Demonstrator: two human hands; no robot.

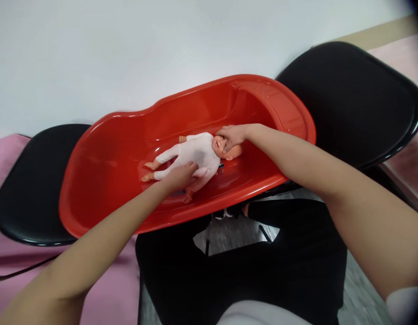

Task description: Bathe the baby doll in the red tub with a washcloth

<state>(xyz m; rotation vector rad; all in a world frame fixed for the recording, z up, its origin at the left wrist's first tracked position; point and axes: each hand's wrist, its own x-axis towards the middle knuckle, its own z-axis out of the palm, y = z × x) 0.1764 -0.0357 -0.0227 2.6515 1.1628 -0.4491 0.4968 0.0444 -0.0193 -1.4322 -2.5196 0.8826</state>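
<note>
A baby doll (198,151) in white clothes lies on its back in a red baby bathtub (97,189), its head to the right and bare feet to the left. Across the doll's head rests my right hand (231,135), fingers and thumb bent round its face and top. My left hand (181,176) is closed at the doll's near side, by its waist and arm; the fingertips are partly hidden against the white cloth. A small blue thing, too small to name, shows under the doll's shoulder.
The tub rests on black round-cornered seats, one at its left (36,185) and one at its right (351,104). A white wall (127,54) rises behind. Pink cloth (110,289) lies at lower left. My black-clad legs (242,275) are just below the tub.
</note>
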